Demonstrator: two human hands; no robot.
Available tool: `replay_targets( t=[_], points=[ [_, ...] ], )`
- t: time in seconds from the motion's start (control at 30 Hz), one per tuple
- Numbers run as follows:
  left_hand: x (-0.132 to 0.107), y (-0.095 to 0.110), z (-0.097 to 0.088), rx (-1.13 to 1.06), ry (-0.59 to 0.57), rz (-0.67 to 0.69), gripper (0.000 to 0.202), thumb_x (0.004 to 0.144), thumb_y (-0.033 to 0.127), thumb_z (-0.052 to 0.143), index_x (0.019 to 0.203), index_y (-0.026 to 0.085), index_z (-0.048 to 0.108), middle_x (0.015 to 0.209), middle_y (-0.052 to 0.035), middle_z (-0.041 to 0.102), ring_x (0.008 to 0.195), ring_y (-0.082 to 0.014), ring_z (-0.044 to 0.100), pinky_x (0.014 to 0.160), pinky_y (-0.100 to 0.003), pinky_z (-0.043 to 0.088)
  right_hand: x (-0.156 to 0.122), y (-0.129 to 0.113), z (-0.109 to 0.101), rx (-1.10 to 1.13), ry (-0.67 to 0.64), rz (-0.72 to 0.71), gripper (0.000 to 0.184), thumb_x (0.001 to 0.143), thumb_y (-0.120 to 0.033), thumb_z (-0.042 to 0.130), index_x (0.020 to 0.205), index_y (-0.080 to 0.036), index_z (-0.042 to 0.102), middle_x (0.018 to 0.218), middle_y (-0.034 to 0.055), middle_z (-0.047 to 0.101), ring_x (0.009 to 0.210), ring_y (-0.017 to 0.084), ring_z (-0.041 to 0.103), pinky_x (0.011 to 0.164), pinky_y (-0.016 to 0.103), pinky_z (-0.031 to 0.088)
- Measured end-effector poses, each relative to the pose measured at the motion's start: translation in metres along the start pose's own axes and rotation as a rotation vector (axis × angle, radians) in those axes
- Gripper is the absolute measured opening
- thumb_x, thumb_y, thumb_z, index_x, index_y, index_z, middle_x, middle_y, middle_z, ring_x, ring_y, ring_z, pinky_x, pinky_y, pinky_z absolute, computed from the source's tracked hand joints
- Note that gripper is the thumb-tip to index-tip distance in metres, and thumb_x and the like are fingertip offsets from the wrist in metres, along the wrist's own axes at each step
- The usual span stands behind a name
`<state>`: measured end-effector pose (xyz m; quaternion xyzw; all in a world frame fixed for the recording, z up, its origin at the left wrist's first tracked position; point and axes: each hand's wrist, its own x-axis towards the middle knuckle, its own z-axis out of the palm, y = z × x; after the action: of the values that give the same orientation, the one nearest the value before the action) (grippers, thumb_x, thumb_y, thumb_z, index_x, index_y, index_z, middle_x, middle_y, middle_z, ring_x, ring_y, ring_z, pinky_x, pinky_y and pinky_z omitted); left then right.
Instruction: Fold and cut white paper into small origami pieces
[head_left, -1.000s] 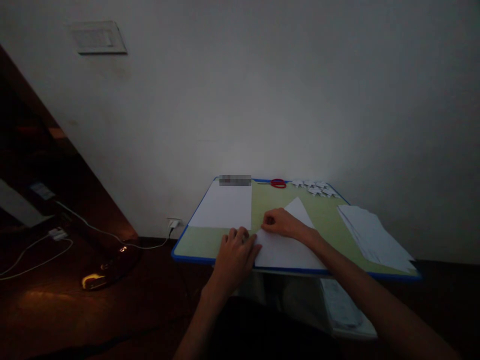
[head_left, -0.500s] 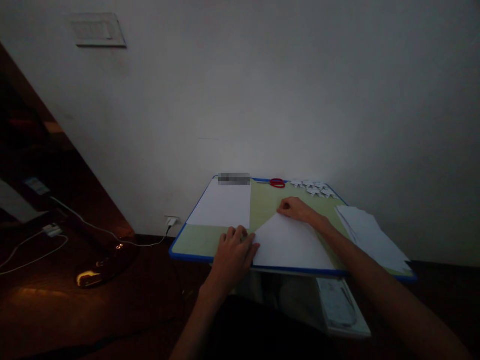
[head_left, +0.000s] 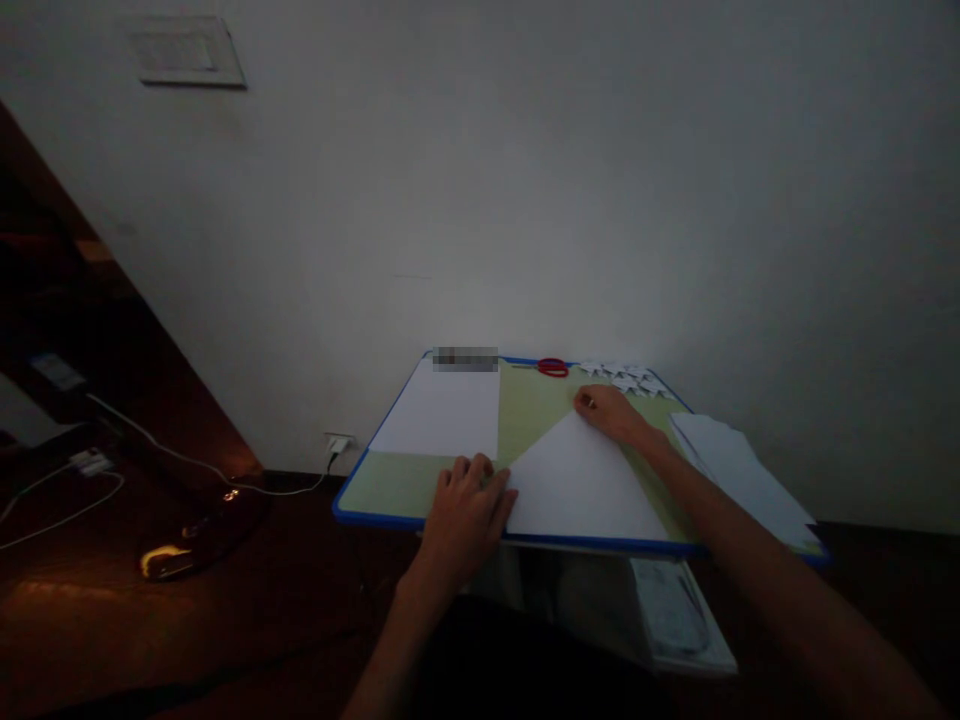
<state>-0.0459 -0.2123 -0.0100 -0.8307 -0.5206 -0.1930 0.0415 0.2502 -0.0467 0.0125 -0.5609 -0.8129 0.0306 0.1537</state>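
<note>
A white sheet of paper [head_left: 581,480], folded into a triangle-like shape, lies at the near edge of the green table top. My left hand [head_left: 469,505] rests over its left corner, thumb and fingers spread and pressing down. At the far tip of the sheet, my right hand [head_left: 611,412] is closed, its fingertips pinching the paper there; the fingers partly hide that corner. Beyond the right hand sit several small folded white paper pieces [head_left: 630,377]. Red-handled scissors [head_left: 551,368] lie near the back edge.
The blue-rimmed table [head_left: 386,490] stands against the wall. Another white sheet [head_left: 442,410] lies at its left, and a stack of paper [head_left: 742,475] at its right. Below is a shelf or drawer with a white item [head_left: 675,610]. A charger cable [head_left: 292,490] runs from the wall socket.
My right hand has slid away and to the right along the folded edge to the sheet's far tip. My left hand stays on the left corner. The view has shifted slightly.
</note>
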Motion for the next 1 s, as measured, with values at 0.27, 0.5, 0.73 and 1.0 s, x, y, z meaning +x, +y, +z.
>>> replay_targets(
  t=[0.27,0.5,0.73,1.0],
  points=[
    [0.000,0.002,-0.002,0.018,-0.030,0.000,0.035,0.108,0.034,0.049,0.135,0.022,0.069,0.126,-0.0121,0.066,0.113,-0.0324,0.059,0.093,-0.050,0.051,-0.070,-0.083,0.015,-0.096,0.021,-0.389,0.036,0.109,-0.040,0.048,0.133,-0.027,0.071,0.130,0.0112,0.071,0.120,0.027,0.062,0.102,0.044,0.046],
    [0.001,0.003,-0.006,0.050,-0.056,0.014,0.034,0.108,0.032,0.049,0.132,0.020,0.069,0.126,-0.0132,0.067,0.113,-0.0322,0.058,0.093,-0.051,0.051,-0.059,-0.053,0.014,-0.181,0.027,-0.343,0.044,0.111,-0.042,0.039,0.131,-0.023,0.073,0.134,0.0127,0.072,0.122,0.028,0.062,0.102,0.044,0.043],
    [0.001,0.004,-0.006,0.052,-0.062,0.008,0.034,0.108,0.032,0.048,0.133,0.020,0.068,0.127,-0.0133,0.066,0.113,-0.0326,0.058,0.092,-0.050,0.050,-0.046,-0.017,0.011,-0.233,0.022,-0.180,0.047,0.111,-0.039,0.035,0.133,-0.023,0.073,0.143,0.0112,0.070,0.127,0.029,0.059,0.107,0.046,0.042],
    [0.001,0.003,-0.006,0.047,-0.060,0.012,0.033,0.108,0.032,0.049,0.131,0.020,0.069,0.127,-0.0131,0.066,0.113,-0.0328,0.057,0.092,-0.050,0.050,-0.026,0.022,0.007,-0.349,0.030,0.031,0.047,0.108,-0.045,0.041,0.137,-0.021,0.070,0.148,0.0162,0.065,0.133,0.039,0.055,0.109,0.060,0.038]
  ],
)
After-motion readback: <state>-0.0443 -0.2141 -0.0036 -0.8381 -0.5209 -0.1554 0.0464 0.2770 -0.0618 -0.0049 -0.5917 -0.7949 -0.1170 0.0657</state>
